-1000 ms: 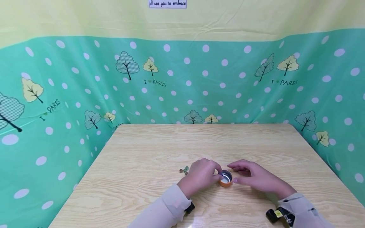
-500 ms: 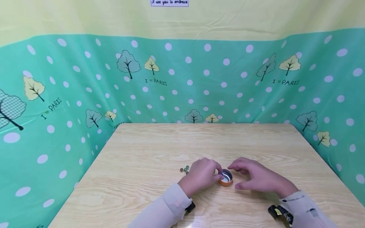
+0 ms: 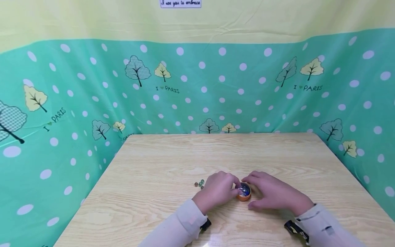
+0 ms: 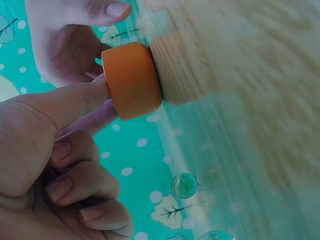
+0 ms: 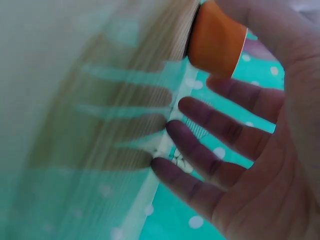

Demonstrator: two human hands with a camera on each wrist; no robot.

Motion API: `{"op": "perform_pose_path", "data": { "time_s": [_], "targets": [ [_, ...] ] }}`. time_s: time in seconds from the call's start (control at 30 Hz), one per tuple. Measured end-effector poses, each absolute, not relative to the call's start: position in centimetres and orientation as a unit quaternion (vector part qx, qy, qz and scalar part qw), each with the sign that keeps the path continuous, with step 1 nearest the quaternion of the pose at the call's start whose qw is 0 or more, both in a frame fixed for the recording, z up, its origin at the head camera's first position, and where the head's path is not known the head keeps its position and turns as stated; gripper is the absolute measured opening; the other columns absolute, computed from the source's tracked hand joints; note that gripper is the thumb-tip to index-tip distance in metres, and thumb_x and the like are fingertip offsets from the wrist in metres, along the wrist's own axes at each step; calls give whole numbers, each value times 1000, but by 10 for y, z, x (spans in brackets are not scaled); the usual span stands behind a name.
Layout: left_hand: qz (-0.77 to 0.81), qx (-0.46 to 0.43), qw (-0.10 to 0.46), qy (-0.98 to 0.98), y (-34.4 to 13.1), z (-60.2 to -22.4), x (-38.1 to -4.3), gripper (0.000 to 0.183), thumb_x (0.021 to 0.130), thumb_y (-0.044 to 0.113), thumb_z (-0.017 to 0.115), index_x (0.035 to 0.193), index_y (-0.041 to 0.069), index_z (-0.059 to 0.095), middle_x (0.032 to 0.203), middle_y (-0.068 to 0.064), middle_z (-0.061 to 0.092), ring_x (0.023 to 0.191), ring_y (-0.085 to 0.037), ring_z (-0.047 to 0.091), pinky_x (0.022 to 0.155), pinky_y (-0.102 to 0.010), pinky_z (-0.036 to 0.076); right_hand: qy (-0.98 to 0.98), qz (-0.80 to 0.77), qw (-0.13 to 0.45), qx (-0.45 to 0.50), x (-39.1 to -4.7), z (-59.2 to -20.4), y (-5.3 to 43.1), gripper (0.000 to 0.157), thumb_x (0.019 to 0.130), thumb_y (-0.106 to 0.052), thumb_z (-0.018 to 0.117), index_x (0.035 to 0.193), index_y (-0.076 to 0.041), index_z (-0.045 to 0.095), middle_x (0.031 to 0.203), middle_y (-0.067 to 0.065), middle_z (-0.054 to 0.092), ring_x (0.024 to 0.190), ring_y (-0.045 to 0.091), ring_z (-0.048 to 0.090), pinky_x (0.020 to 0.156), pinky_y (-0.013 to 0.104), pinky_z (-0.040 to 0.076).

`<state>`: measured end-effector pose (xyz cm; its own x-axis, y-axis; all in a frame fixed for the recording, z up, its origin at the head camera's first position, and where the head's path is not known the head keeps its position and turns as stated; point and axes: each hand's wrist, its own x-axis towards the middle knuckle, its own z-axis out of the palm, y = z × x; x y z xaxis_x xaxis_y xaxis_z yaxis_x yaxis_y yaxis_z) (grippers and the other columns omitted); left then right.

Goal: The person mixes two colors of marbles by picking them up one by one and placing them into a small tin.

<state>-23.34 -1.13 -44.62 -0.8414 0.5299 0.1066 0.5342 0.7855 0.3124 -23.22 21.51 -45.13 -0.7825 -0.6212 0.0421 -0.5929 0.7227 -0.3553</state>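
Observation:
A small orange cup (image 3: 244,198) with a metallic inside stands upright on the table. Its inside now looks dark and shiny, with blue showing in it. My left hand (image 3: 217,190) has thumb and index fingertips at the cup's mouth, while its other fingers curl in the left wrist view. Those fingertips are hidden behind the orange rim there, so I cannot tell whether they pinch something. My right hand (image 3: 273,192) curves loosely around the cup's right side, thumb apart from the spread fingers (image 5: 230,130). Several glass marbles (image 3: 201,182), green and brownish, lie left of my left hand.
The wooden table (image 3: 160,157) has a glossy top that mirrors the cup and fingers in the wrist views. A green dotted curtain (image 3: 197,85) with printed trees hangs behind and at both sides. Dark wrist devices (image 3: 297,230) show below the sleeves.
The cup's inside has gone from silvery to dark with blue in it. A small blue thing showed at the left fingertips before. The right hand has moved left, closer around the cup.

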Motion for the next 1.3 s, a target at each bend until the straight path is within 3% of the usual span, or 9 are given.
{"op": "perform_pose_path", "data": {
  "time_s": [0.27,0.4,0.7,1.0,1.3],
  "targets": [
    [-188,-270,5,-944,-23,-439,-237,20,93,42,76,106,28,80,73,15,64,60,-2,49,53,-21,40,933,-162,12,-321,-229,-453,206,57,81,-49,86,127,-18,69,120,-6,65,110,13,62,96,43,55],
    [-203,-241,13,-949,-43,-428,-243,24,93,41,76,109,23,80,72,12,62,61,-4,51,54,-23,42,935,-152,7,-319,-229,-454,204,57,81,-45,87,126,-17,69,119,-5,65,109,13,63,95,42,56],
    [-215,-195,27,-957,-83,-426,-250,18,92,35,79,102,21,81,65,9,56,58,-7,48,52,-26,40,935,-158,7,-318,-231,-456,205,52,81,-42,88,124,-19,69,116,-8,64,105,9,62,90,37,56],
    [-211,-171,15,-962,-97,-431,-252,16,91,34,79,101,22,81,71,9,59,63,-9,51,57,-27,42,937,-175,17,-302,-228,-456,203,52,80,-41,89,123,-19,69,116,-9,65,108,12,62,92,40,55],
    [-225,-133,-18,-965,-114,-431,-259,11,89,29,81,82,24,76,72,6,59,62,-12,50,56,-30,41,937,-200,30,-285,-229,-457,204,59,78,-47,89,127,-20,68,120,-7,64,113,17,61,95,45,53]
  ]
}}
